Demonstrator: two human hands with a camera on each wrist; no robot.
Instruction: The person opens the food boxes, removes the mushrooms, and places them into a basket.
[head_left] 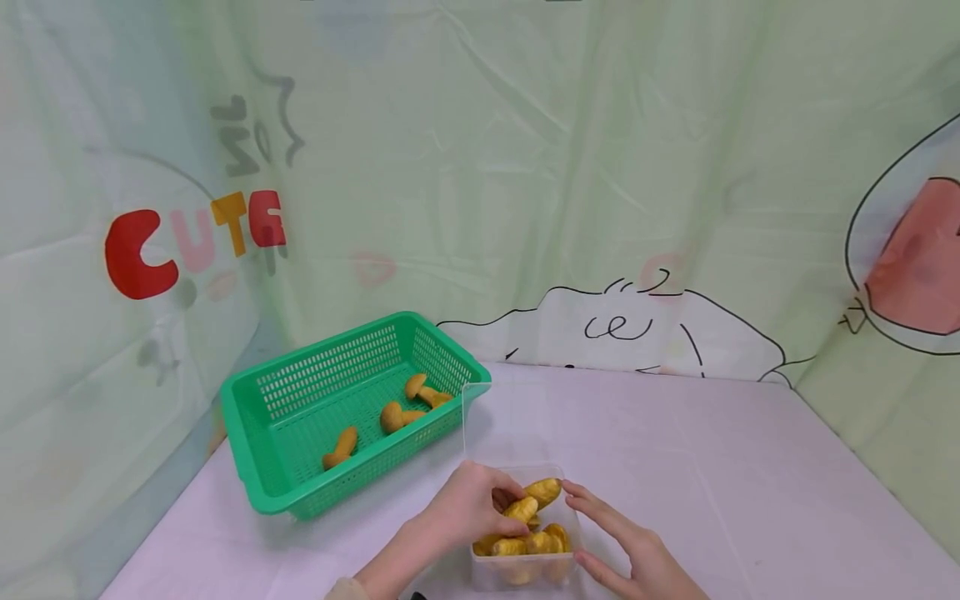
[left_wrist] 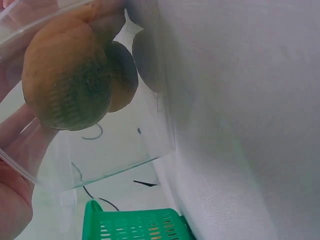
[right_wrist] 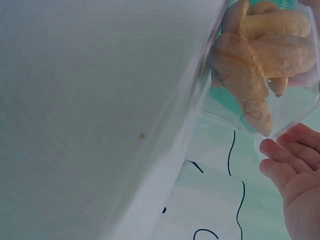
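A clear plastic box stands near the front of the table, filled with several brown mushrooms. My left hand reaches in over its left side and pinches a mushroom between thumb and fingers. On the other side, my right hand has its fingers stretched out, with fingertips against the right wall of the box. The right wrist view shows more mushrooms through the clear wall. Part of the left hand is seen through the plastic in the left wrist view.
Behind and left of the box sits a green plastic basket holding three mushrooms, one of them near its front. The box's clear lid stands raised at the back. A pale cloth covers the table; printed curtains hang around it.
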